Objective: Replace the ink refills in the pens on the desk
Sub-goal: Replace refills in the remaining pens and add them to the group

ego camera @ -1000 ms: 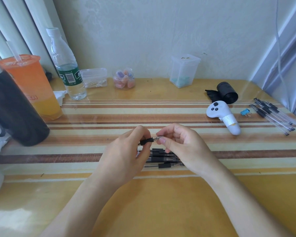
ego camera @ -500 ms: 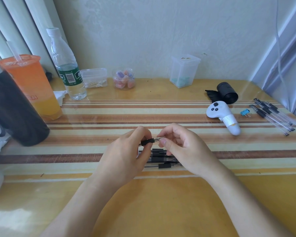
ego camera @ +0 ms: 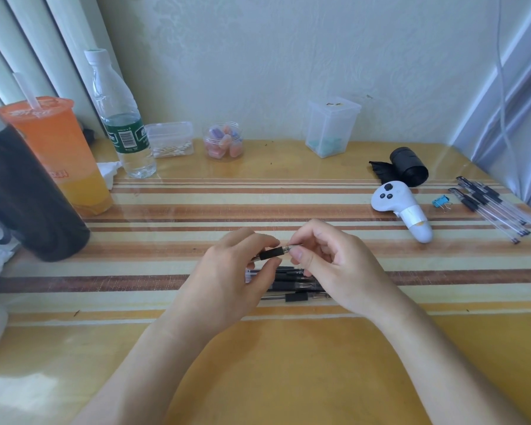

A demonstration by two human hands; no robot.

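Head: pen [ego camera: 272, 252] inside left grip [ego camera: 227, 279]

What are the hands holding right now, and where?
One pen: the left hand pinches its black grip, and the right hand pinches its tip end.

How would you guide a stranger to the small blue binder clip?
Go to the right end of the striped desk. Between the white handheld controller and the clear black-capped pens lies the small blue binder clip, the only blue thing there.
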